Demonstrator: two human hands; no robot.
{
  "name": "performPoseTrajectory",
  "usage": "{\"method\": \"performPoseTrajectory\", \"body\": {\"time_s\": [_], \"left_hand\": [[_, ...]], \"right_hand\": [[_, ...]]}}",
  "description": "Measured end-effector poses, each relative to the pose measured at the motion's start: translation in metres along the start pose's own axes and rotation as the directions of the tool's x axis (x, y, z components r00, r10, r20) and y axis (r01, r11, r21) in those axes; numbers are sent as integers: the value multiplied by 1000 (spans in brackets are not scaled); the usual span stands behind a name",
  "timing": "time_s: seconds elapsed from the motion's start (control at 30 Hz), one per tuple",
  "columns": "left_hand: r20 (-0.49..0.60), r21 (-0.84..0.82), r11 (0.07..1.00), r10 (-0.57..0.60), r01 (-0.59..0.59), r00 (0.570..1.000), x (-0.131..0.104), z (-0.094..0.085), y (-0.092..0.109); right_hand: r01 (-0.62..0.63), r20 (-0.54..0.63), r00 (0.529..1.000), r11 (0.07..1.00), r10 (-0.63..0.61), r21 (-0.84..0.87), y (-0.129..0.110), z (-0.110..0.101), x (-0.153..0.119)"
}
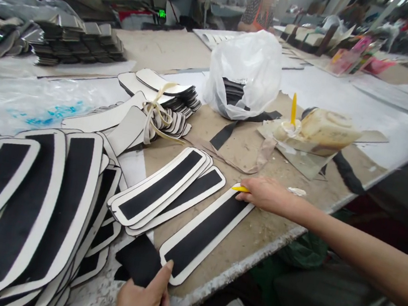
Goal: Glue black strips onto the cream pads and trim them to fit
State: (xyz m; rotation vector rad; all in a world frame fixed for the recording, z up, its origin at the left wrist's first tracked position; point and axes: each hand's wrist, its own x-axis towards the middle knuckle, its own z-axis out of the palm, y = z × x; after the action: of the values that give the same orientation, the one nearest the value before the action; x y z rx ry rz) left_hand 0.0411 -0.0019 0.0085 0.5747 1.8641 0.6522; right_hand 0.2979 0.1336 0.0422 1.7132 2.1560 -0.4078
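A long white panel (176,276) with a black strip (208,234) along its middle lies diagonally near the table's front edge. My right hand (264,195) is closed on a yellow plastic stick (240,189) and rests at the panel's far end. At the near end, the thumb of my left hand (143,298) touches the panel. Loose black strips (141,260) extend from my left hand, which is closed around them; its lower fingers are partly hidden. Just left of the panel lies a small fanned stack of similar panels (164,188).
A large pile of strip-covered panels (43,202) fills the left. Behind are tied white pieces (153,111), a plastic bag (247,68) with black pieces inside, and a stained plastic container (329,132) beside another upright yellow stick (294,109). A person (258,14) sits across the table.
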Motion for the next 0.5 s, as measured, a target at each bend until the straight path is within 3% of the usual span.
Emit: {"method": "performPoseTrajectory", "body": {"time_s": [0.5], "left_hand": [[18, 81, 997, 12, -14, 1000, 1, -2, 2]], "right_hand": [[16, 52, 998, 998, -19, 57, 5, 0, 6]]}}
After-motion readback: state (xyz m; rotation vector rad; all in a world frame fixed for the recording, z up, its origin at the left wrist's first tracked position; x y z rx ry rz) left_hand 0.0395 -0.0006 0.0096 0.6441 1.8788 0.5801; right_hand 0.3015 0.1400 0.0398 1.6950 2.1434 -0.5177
